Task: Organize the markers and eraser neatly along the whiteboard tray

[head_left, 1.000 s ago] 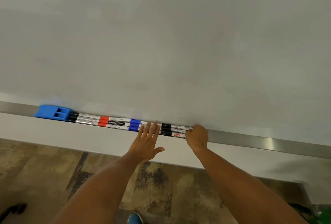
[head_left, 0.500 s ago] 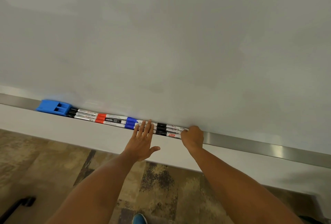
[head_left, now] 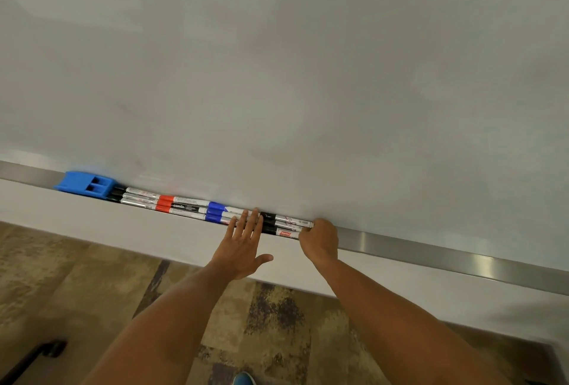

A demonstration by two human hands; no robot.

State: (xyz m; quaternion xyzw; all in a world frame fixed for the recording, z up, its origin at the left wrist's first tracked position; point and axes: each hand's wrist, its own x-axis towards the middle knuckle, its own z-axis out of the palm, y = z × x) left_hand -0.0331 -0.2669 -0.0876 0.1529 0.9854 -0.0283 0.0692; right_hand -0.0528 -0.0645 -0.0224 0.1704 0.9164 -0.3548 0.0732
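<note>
Squaring up the marker rows
Left hand (head_left: 243, 246) is lying flat and open over the markers (head_left: 197, 209); right hand (head_left: 320, 238) is curled against their ends, still nudging toward the eraser (head_left: 86, 186). Little has shifted; the tray (head_left: 431, 253) is looking nearly done.

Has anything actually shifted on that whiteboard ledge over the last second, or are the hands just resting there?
Almost nothing. The left hand lies flat on the markers as before, and the right hand stays at their right ends, seemingly pressing them together. The picture shifts only because the head camera moved. The blue eraser and the rows of markers sit as they did in the tray.
</note>
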